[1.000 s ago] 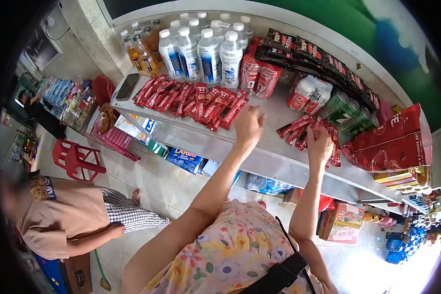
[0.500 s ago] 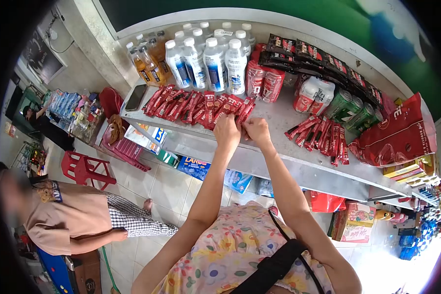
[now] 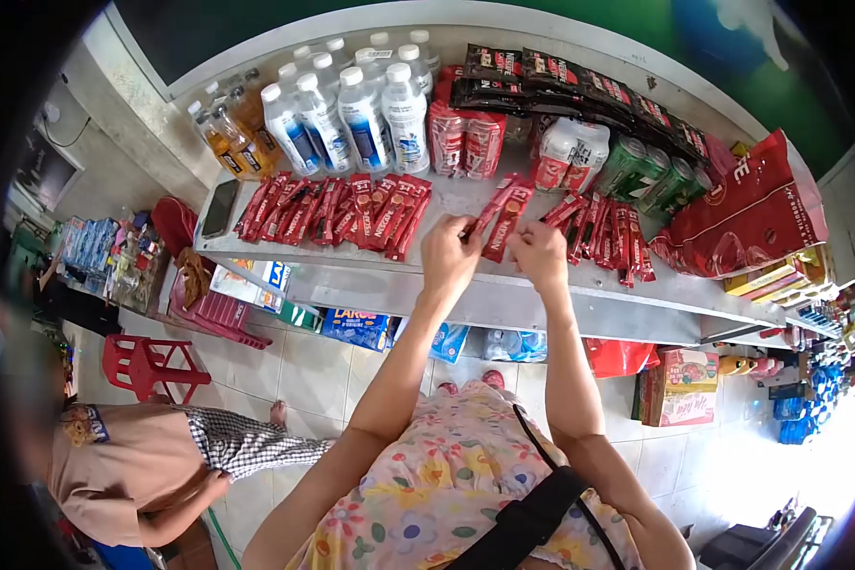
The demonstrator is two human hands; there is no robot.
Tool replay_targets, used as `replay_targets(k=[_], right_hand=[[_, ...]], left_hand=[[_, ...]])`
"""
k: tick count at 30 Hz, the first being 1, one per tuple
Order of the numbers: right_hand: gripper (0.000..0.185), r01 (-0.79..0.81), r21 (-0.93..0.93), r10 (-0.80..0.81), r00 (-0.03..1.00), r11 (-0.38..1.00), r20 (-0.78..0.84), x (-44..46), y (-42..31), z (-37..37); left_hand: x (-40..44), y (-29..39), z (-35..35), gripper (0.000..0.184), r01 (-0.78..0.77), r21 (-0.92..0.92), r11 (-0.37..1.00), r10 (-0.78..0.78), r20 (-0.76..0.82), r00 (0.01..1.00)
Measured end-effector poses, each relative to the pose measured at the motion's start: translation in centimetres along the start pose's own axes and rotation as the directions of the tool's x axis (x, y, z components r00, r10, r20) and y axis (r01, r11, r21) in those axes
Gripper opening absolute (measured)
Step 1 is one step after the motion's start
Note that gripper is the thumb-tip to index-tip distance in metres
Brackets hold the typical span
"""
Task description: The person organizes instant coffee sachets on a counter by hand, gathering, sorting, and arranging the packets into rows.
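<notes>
A few red Nescafé coffee sachets (image 3: 508,217) stand fanned between my two hands, over the front of the grey shelf. My left hand (image 3: 450,255) pinches their left side with thumb and fingers. From the right, the closed fingers of my right hand (image 3: 541,255) grip the lower part of the same sachets. A wide row of red coffee sachets (image 3: 337,214) lies to the left of my hands. Close by on the right is a smaller sachet pile (image 3: 610,233), near my right hand's fingertips.
Behind stand white-capped bottles (image 3: 361,119), red cans (image 3: 465,142), green cans (image 3: 651,176) and black coffee packs (image 3: 589,85). A big red bag (image 3: 755,214) stands right; a phone (image 3: 220,209) lies left. Another person (image 3: 133,465) is at lower left, near a red stool (image 3: 152,366).
My hands have moved right, off the end of the left sachet row, carrying a few sachets towards the right pile. The view has shifted, so the shelf goods appear further left.
</notes>
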State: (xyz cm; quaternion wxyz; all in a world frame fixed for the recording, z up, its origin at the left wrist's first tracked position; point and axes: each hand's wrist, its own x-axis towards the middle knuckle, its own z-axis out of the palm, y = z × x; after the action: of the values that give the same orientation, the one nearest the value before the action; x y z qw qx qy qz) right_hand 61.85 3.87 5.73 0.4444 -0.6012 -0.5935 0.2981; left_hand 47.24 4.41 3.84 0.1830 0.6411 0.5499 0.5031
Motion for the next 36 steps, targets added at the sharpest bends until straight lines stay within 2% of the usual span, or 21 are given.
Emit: replay_targets(k=[1,5,7,8,9,11,12,13,15,17,19,20,21,23,24,26,28,32,33,35,36], right_hand=[[0.011,-0.034,-0.025,0.033,0.999,0.999,-0.017,-0.2,-0.1,-1.4],[0.012,0.043,-0.267,-0.097,0.977,0.963,-0.191,1.6,4.9,-4.6],[0.014,0.004,-0.284,-0.06,0.98,0.959,-0.189,1.7,5.9,-6.8],[0.019,0.018,-0.256,-0.095,0.951,0.967,-0.293,1.1,4.0,-8.4],[0.027,0.068,-0.306,-0.216,0.851,0.949,-0.479,0.4,2.3,-10.3],[0.045,-0.003,-0.079,-0.062,0.582,0.997,-0.811,-2.1,-4.9,-14.1],[0.048,0.186,-0.114,-0.185,0.429,0.976,-0.884,-2.8,-4.8,-16.8],[0.049,0.196,-0.147,-0.191,0.23,0.969,-0.954,-3.6,-5.4,-19.4],[0.045,0.323,-0.14,-0.153,0.016,0.936,-0.988,-4.7,-5.4,-23.6],[0.034,0.527,-0.09,-0.155,0.081,0.845,-0.985,-5.3,-3.3,-25.7],[0.018,0.419,0.027,-0.112,0.302,0.908,-0.947,-4.1,-4.9,-20.7],[0.018,0.349,0.066,-0.088,0.407,0.935,-0.909,-3.5,-5.8,-18.3],[0.016,0.406,0.101,-0.183,0.603,0.908,-0.776,-2.5,-4.8,-15.7],[0.01,0.286,0.3,-0.158,0.909,0.91,-0.386,-0.7,-3.9,-9.4],[0.01,0.279,0.311,-0.225,0.954,0.909,-0.198,-0.1,-2.6,-6.2],[0.016,0.123,0.383,-0.186,0.974,0.916,0.131,0.1,-2.7,-0.5],[0.02,0.105,0.301,-0.186,0.949,0.948,0.255,0.3,-3.1,3.8],[0.029,0.087,0.176,-0.141,0.935,0.98,0.324,1.9,-2.8,10.1],[0.033,0.159,0.074,-0.174,0.941,0.985,0.29,2.4,-2.6,11.6],[0.037,0.218,-0.036,-0.202,0.945,0.975,0.259,2.7,-2.9,13.4],[0.038,0.18,-0.107,-0.148,0.954,0.978,0.26,2.7,-3.0,14.1]], left_hand=[[0.0,0.5,1.3,0.015,-0.082,0.011,0.997,0.083,-0.029,0.996],[0.4,1.6,6.4,0.013,-0.117,0.065,0.991,0.111,0.097,0.989],[-0.3,1.8,8.7,0.017,-0.04,0.072,0.997,0.031,0.129,0.991],[-0.1,2.3,9.0,0.017,-0.027,0.085,0.996,0.019,0.095,0.995],[-0.1,2.9,9.0,0.02,-0.08,0.078,0.994,0.074,0.076,0.994],[-0.6,3.1,7.5,0.023,-0.089,0.097,0.991,0.083,0.066,0.994],[-0.1,3.3,6.5,0.023,-0.129,0.083,0.988,0.13,-0.01,0.991],[0.3,3.1,6.0,0.024,-0.176,0.068,0.982,0.181,-0.078,0.98],[1.1,2.1,3.8,0.019,-0.215,0.104,0.971,0.234,-0.232,0.944],[1.9,0.6,1.1,0.015,-0.131,0.186,0.974,0.182,-0.292,0.939],[2.2,-1.6,-1.3,0.012,-0.044,0.317,0.947,0.183,-0.423,0.887],[2.0,-1.7,-2.8,0.012,0.03,0.302,0.953,0.115,-0.451,0.885],[1.9,-2.6,-3.8,0.011,0.075,0.341,0.937,0.114,-0.501,0.858],[1.8,-3.9,-5.8,0.01,0.085,0.418,0.904,0.164,-0.526,0.834],[1.7,-4.4,-6.6,0.01,0.156,0.447,0.881,0.11,-0.513,0.851],[2.0,-6.1,-8.0,0.011,0.213,0.494,0.843,0.071,-0.496,0.866],[2.1,-8.6,-8.8,0.024,0.415,0.409,0.813,-0.3,-0.317,0.9],[1.7,-9.4,-8.7,0.029,0.297,0.513,0.806,-0.116,-0.355,0.928],[1.9,-9.5,-8.8,0.029,0.292,0.518,0.804,-0.109,-0.354,0.929],[2.1,-8.6,-8.8,0.025,0.289,0.384,0.877,-0.191,-0.272,0.943],[2.0,-8.3,-8.7,0.023,0.252,0.368,0.895,-0.142,-0.3,0.943]])
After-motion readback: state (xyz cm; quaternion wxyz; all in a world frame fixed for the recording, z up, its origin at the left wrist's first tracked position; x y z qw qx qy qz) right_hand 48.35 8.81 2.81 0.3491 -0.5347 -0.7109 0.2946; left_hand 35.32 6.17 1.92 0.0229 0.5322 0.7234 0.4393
